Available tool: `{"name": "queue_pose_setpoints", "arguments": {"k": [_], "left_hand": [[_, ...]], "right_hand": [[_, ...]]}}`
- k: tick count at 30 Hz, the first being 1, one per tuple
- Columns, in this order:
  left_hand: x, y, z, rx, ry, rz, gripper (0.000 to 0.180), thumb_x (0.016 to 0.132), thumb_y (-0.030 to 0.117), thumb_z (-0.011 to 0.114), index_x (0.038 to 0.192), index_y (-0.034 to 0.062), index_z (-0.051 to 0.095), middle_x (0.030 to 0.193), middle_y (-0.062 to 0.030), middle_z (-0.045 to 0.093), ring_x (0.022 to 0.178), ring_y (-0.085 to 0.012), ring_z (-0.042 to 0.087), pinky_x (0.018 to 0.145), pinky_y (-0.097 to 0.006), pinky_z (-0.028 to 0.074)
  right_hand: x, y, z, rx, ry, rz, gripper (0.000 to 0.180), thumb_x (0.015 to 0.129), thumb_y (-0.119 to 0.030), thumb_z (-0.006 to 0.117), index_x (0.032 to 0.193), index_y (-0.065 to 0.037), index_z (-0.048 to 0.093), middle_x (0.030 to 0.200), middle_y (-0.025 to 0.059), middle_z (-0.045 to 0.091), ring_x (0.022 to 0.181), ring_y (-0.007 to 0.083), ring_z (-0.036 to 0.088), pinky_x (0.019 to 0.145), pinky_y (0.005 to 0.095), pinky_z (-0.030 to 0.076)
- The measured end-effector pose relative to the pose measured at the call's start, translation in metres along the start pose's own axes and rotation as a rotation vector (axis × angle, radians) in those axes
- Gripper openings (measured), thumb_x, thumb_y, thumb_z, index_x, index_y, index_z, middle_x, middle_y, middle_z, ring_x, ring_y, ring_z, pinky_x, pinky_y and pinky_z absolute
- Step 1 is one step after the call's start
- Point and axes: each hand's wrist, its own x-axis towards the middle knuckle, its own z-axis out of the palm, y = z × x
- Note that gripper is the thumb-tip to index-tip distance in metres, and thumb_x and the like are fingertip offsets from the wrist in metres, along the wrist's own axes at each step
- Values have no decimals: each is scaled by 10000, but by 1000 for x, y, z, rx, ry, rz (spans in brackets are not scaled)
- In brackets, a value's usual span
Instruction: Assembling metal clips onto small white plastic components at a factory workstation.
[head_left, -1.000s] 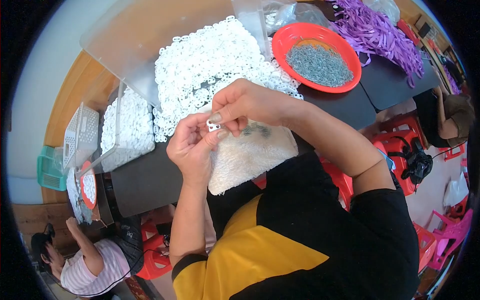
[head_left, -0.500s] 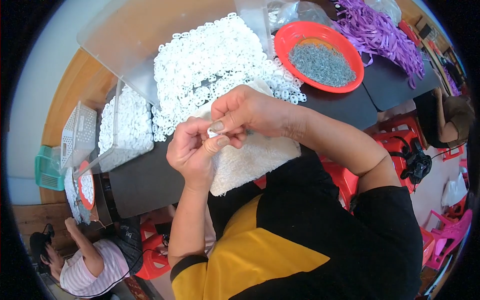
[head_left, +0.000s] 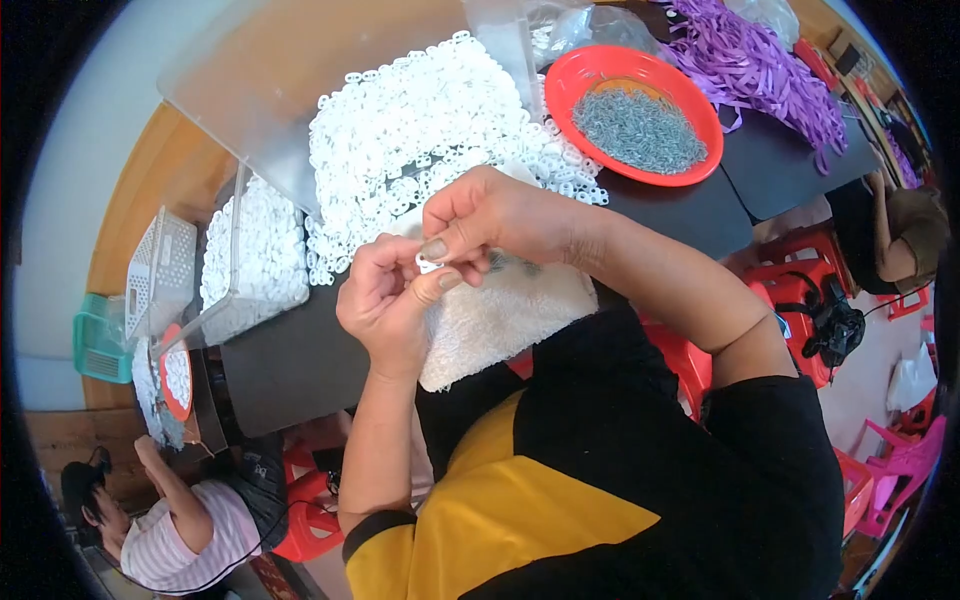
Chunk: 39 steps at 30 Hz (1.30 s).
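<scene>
Between my two hands sits a small white plastic piece [head_left: 430, 264], pinched over the near edge of the table. My left hand [head_left: 385, 300] grips it with thumb and fingertips. From the right, the thumb and fingers of my right hand [head_left: 470, 225] press against its upper side; whether they hold something tiny as well, I cannot make out. Below my hands a cream towel [head_left: 510, 318] drapes over the table edge toward my lap. Just beyond lies a large heap of similar white plastic pieces [head_left: 415, 110], spilling from a tipped clear bin [head_left: 240, 85].
A red plate [head_left: 712, 125] of small grey metal pins [head_left: 640, 130] stands at the right, near purple straps [head_left: 760, 70]. Left are a clear box [head_left: 235, 235] of white pieces, a white basket [head_left: 160, 265] and a green basket [head_left: 100, 340]. A co-worker [head_left: 190, 530] sits lower left.
Both hands stay almost in place around the white piece, with only slight shifts of the fingers. A little more of the piece's top shows. The view has moved slightly.
</scene>
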Motion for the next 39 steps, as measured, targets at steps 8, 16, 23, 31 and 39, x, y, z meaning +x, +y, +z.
{"name": "queue_pose_setpoints", "arguments": {"k": [8, 16, 23, 31, 39], "left_hand": [[2, -1, -4, -11, -25, 60, 265, 727, -28, 780, 923, 3, 603, 765, 4, 557, 645, -43, 438, 583, -185, 361], [7, -5, 0, -36, -4, 67, 251, 743, -37, 762, 937, 2, 607, 800, -1, 555, 654, -49, 429, 588, -197, 360], [4, 2, -2, 176, -15, 173, 290, 723, -53, 756, 970, -12, 610, 866, -39, 588, 692, -78, 488, 608, -209, 394], [24, 85, -25, 289, 287, 236, 267, 688, -159, 662, 925, -53, 604, 814, -89, 597, 572, -93, 512, 473, -192, 380], [5, 57, -12, 414, -78, 309, 277, 698, -131, 716, 926, -32, 593, 816, -52, 581, 704, -93, 511, 600, -192, 404]], "right_hand": [[0, 1, 8, 4, -13, -5, 174, 841, -176, 650, 765, -24, 611, 650, 30, 600, 530, 88, 550, 503, 205, 389], [2, -4, 6, -69, 73, -16, 134, 847, -133, 605, 782, -18, 619, 640, 22, 585, 553, 82, 535, 520, 210, 400], [0, -12, 3, -80, 104, -82, 153, 852, -156, 627, 793, -15, 635, 621, 4, 569, 568, 75, 526, 559, 224, 419], [2, -16, -2, -413, 306, -190, 160, 830, -157, 665, 791, -3, 643, 583, 15, 541, 520, 87, 495, 500, 263, 406], [-10, -26, 13, -278, 128, -198, 189, 876, -200, 636, 859, -12, 648, 653, -4, 561, 636, 59, 514, 600, 222, 411]]}}
